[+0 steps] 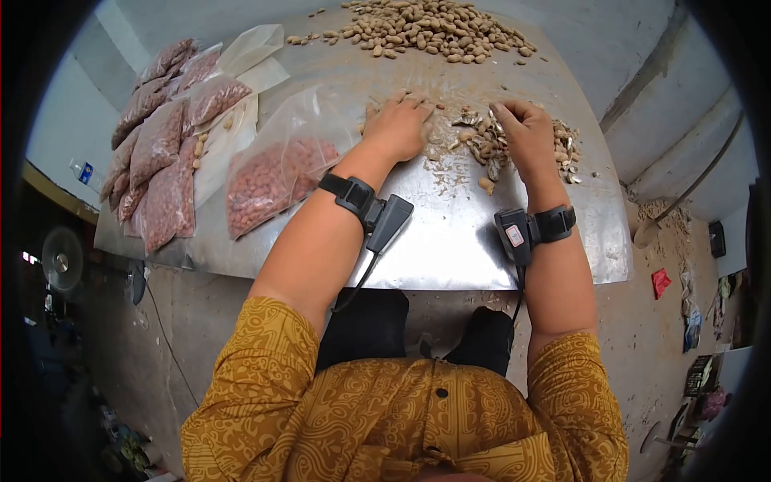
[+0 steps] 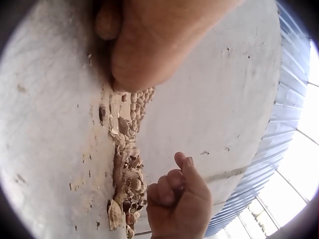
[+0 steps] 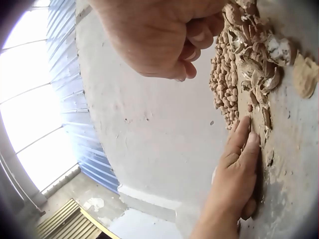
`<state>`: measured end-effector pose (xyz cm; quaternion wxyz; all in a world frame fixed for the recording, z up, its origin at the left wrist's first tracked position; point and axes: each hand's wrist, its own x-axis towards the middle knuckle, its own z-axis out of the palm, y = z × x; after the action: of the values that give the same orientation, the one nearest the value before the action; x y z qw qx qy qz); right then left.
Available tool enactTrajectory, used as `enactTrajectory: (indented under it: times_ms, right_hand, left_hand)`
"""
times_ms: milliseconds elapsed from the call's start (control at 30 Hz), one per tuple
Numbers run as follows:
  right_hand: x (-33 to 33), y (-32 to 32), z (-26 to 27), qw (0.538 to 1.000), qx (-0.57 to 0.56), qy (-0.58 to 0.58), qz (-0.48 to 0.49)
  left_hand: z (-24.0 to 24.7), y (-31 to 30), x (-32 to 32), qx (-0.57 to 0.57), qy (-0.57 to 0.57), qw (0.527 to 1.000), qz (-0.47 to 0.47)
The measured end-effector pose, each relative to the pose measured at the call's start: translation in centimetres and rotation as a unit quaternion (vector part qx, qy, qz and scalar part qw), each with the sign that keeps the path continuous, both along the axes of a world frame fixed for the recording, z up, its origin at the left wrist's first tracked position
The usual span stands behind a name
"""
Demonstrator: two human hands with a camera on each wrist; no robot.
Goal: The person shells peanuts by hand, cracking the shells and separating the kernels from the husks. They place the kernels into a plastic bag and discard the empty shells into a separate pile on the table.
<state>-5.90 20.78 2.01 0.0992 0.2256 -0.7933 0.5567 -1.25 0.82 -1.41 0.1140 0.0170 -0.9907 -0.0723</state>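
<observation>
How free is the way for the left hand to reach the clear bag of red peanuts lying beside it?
Probably yes, it can reach it. The left hand lies flat on the table and holds nothing, and the bag lies just beside that forearm with nothing standing between them.

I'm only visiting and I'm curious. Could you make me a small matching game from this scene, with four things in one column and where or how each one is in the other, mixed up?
Things:
1. heap of unshelled peanuts
2. bags of shelled peanuts
3. left hand
4. right hand

Place or state:
A. fingers curled, at the broken shells
B. far edge of the table
C. fingers straight, flat on the table
D. left side of the table

Pairs: 1-B, 2-D, 3-C, 4-A.
</observation>
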Motion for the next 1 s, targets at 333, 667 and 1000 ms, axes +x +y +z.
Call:
enactTrajectory:
  times_ms: [333, 667, 1000]
  right_hand:
    - [-0.3, 0.0, -0.2, 1.000, -0.024, 0.019, -0.003]
    - [-0.4, 0.2, -0.2, 0.999, -0.030, 0.015, 0.003]
    - [0.3, -0.6, -0.6, 0.992, -0.004, -0.048, 0.119]
  left_hand:
    - [0.0, -0.9, -0.3, 0.071, 0.128, 0.989, -0.031]
    - [2.2, -0.2, 1.4, 0.152, 0.089, 0.984, 0.000]
    - [3.1, 0.2, 2.4, 0.257, 0.064, 0.964, -0.010]
